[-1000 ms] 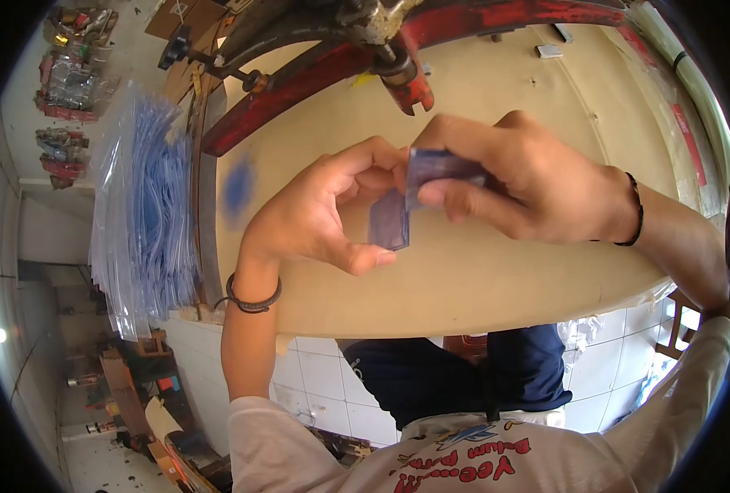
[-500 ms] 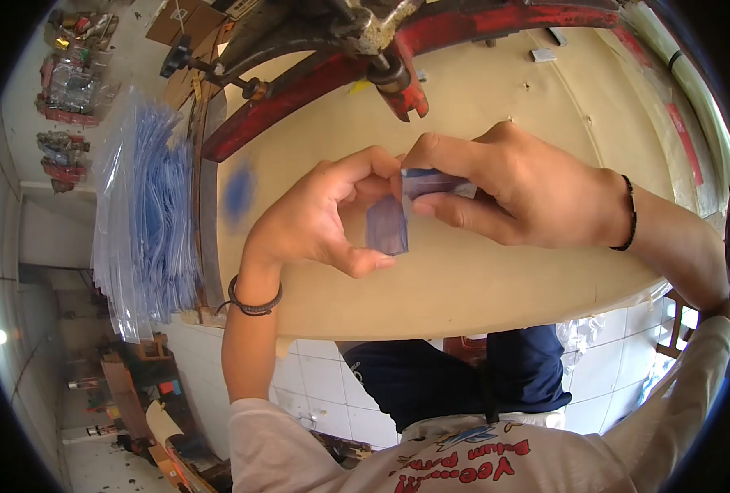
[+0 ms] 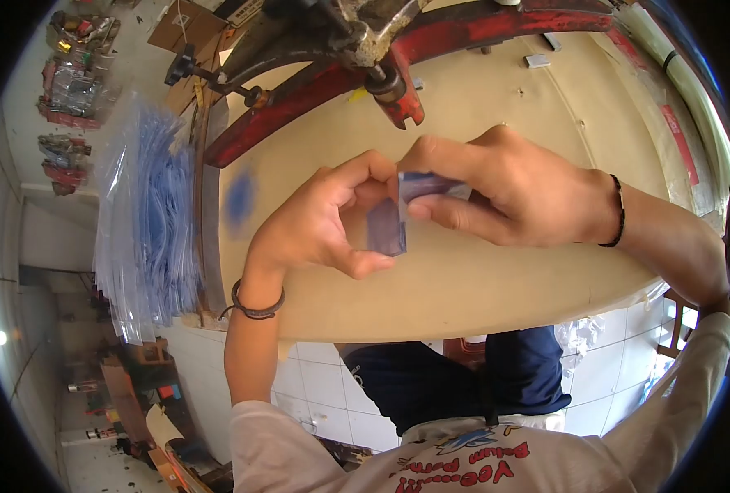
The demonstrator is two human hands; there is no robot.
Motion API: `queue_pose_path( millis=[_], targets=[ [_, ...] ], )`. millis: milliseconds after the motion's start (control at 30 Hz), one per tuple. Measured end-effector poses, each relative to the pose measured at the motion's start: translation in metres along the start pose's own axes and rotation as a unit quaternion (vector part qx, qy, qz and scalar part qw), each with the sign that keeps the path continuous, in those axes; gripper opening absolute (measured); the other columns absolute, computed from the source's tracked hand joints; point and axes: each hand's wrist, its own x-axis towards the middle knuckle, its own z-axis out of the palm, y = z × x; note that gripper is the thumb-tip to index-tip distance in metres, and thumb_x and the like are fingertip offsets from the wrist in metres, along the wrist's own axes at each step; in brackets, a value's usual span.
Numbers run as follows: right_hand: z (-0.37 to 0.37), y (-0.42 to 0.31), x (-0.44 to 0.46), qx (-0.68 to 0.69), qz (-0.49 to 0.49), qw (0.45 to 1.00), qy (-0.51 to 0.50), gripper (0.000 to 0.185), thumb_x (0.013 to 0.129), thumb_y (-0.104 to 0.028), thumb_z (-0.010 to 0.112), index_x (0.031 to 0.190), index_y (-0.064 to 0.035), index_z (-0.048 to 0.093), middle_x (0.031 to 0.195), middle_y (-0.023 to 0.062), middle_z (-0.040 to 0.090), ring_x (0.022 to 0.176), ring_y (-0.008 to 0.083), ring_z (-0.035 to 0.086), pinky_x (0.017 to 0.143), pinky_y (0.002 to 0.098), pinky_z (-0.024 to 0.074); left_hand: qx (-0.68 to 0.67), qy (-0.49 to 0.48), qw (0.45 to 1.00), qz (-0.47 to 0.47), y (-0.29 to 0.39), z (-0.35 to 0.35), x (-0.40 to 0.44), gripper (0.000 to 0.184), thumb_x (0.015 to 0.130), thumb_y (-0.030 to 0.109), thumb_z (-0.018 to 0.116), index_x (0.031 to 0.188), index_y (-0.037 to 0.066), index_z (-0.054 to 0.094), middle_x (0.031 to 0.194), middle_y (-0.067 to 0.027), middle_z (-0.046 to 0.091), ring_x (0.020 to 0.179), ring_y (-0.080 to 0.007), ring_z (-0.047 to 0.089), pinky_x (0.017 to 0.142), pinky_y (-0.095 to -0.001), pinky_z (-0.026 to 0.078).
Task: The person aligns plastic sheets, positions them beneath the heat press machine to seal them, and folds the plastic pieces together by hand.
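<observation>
A small piece of clear bluish plastic [image 3: 386, 228] with darker edges is between my hands, over the table. My left hand [image 3: 320, 218] curls around its left side, the thumb at the lower edge and the fingers near the top. My right hand [image 3: 505, 189] pinches a bluish plastic part [image 3: 418, 186] between thumb and bent index finger, right beside the left fingertips. Whether the two parts are one folded sheet or separate pieces, I cannot tell. My fingers cover some of the plastic.
Above the hands stands a red and black metal machine frame [image 3: 496, 29] with a pointed-down fitting [image 3: 398, 103]. A thick stack of bluish plastic sleeves [image 3: 156, 222] hangs at the left table edge. Small metal blocks [image 3: 537, 62] lie at the back of the tan table [image 3: 463, 287].
Both hands keep nearly the same grip on the plastic. The right hand has tilted very slightly, and the view has shifted a little.
</observation>
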Motion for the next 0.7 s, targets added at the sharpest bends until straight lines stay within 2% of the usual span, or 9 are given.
queue_pose_path(
  millis=[267, 333, 433, 533, 633, 700],
  targets=[
    [0.005, 0.004, 0.000, -0.052, -0.055, 0.997, 0.025, 0.033, 0.096, -0.011, 0.064, 0.128, -0.0054, 0.060, 0.069, 0.0192, 0.065, 0.063, 0.0427, 0.065, 0.060, 0.0512, 0.0523, -0.019, 0.019, 1.000, -0.013, -0.004, 0.004, -0.001, 0.065, 0.068, 0.014, 0.088, 0.123, 0.002, 0.056, 0.121, -0.0105, 0.069, 0.114, -0.0171, 0.065, 0.102, -0.0323, 0.048],
    [0.000, -0.001, -0.001, -0.078, -0.036, 0.996, -0.014, 0.031, 0.095, -0.013, 0.065, 0.124, -0.0049, 0.060, 0.070, 0.0202, 0.066, 0.063, 0.0427, 0.066, 0.061, 0.0512, 0.0530, 0.000, 0.019, 1.000, -0.005, -0.004, 0.004, -0.001, 0.063, 0.070, 0.016, 0.088, 0.123, 0.002, 0.057, 0.120, -0.0102, 0.068, 0.116, -0.0187, 0.065, 0.103, -0.0341, 0.048],
    [-0.010, -0.008, 0.001, -0.093, -0.008, 0.995, -0.046, 0.028, 0.095, -0.017, 0.067, 0.119, -0.0050, 0.061, 0.072, 0.0223, 0.068, 0.065, 0.0428, 0.068, 0.063, 0.0510, 0.0542, -0.059, 0.011, 0.998, 0.023, -0.007, 0.002, 0.005, 0.064, 0.072, 0.019, 0.088, 0.125, 0.002, 0.057, 0.119, -0.0102, 0.068, 0.118, -0.0208, 0.064, 0.105, -0.0363, 0.048],
    [-0.013, -0.009, 0.005, -0.106, 0.014, 0.993, -0.057, 0.028, 0.094, -0.020, 0.068, 0.117, -0.0052, 0.061, 0.074, 0.0240, 0.069, 0.066, 0.0432, 0.069, 0.064, 0.0506, 0.0550, -0.054, 0.006, 0.998, 0.040, -0.004, 0.004, 0.007, 0.062, 0.070, 0.013, 0.086, 0.125, 0.003, 0.058, 0.122, -0.0070, 0.066, 0.118, -0.0197, 0.064, 0.105, -0.0353, 0.049],
    [-0.018, -0.016, 0.009, -0.131, 0.042, 0.987, -0.086, 0.027, 0.095, -0.020, 0.068, 0.115, -0.0047, 0.061, 0.075, 0.0229, 0.070, 0.068, 0.0422, 0.070, 0.064, 0.0489, 0.0556, -0.009, 0.035, 0.995, 0.090, -0.003, 0.004, 0.005, 0.055, 0.073, 0.017, 0.085, 0.120, 0.003, 0.059, 0.118, -0.0090, 0.068, 0.118, -0.0202, 0.065, 0.104, -0.0358, 0.049],
    [-0.013, -0.015, 0.010, -0.132, 0.039, 0.987, -0.086, 0.026, 0.095, -0.020, 0.068, 0.114, -0.0042, 0.061, 0.076, 0.0213, 0.071, 0.069, 0.0406, 0.071, 0.065, 0.0469, 0.0560, 0.056, 0.090, 0.992, 0.064, 0.015, -0.002, -0.010, 0.052, 0.075, 0.019, 0.084, 0.118, 0.003, 0.060, 0.117, -0.0097, 0.069, 0.117, -0.0204, 0.065, 0.104, -0.0364, 0.049]
  ],
)
